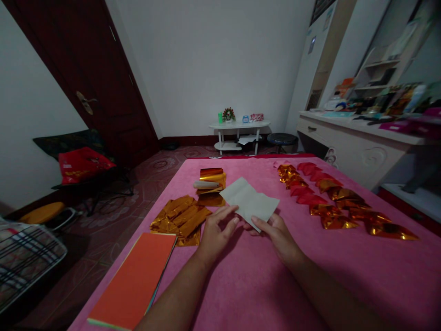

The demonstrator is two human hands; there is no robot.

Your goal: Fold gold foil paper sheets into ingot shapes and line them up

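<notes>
A creased pale grey-white sheet of paper [248, 198] is held above the pink cloth, between my two hands. My left hand [220, 230] grips its near left edge, fingers bent beneath it and the thumb close to the edge. My right hand [277, 235] pinches the near right corner with the thumb on top. Left of my left hand lies a pile of folded gold foil sheets [182, 216]. Beyond that are rolled gold foil pieces [212, 177] with a pale roll [206, 185]. A stack of orange paper [138, 276] sits by my left forearm.
Rows of folded gold foil pieces [344, 198] and red folded pieces [312, 198] line the right side of the pink-covered table [248, 285]. A white side table [237, 124] and a black stool [282, 139] stand beyond it. At left, a chair holds a red bag [82, 164].
</notes>
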